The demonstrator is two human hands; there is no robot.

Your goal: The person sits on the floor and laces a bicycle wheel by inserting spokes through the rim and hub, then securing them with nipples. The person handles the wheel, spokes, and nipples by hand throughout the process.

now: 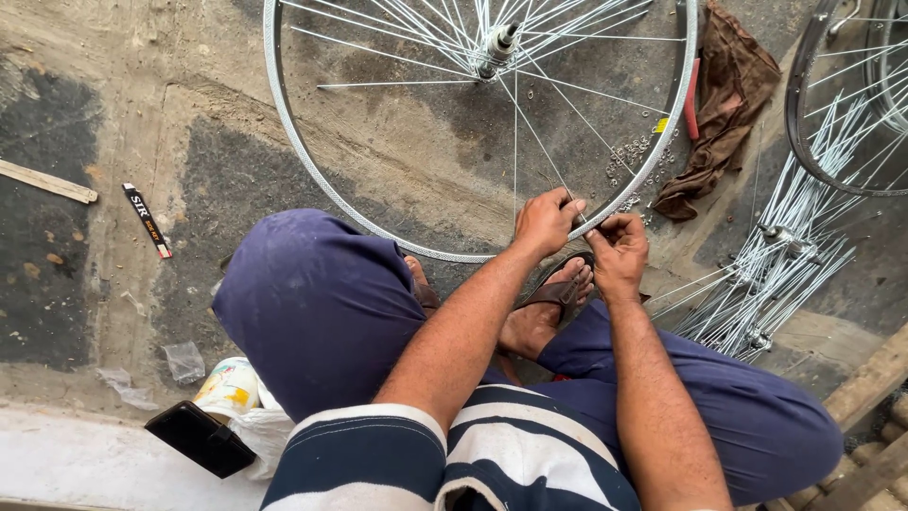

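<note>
A silver bicycle wheel rim (312, 161) lies flat on the concrete floor with thin spokes (549, 142) running to its hub (497, 45). My left hand (546, 220) pinches a spoke just inside the near edge of the rim. Right beside it, my right hand (618, 251) is closed on the rim's near edge, fingers curled around a small part that I cannot make out. Both hands sit above my sandalled foot (553, 298).
A pile of small nipples (636, 156) lies inside the rim at the right. A brown rag (724, 104) and a red-handled tool (693, 99) sit beyond it. Loose spokes with hubs (776, 265) and a second wheel (842, 104) lie right. A black wallet (199, 437) lies lower left.
</note>
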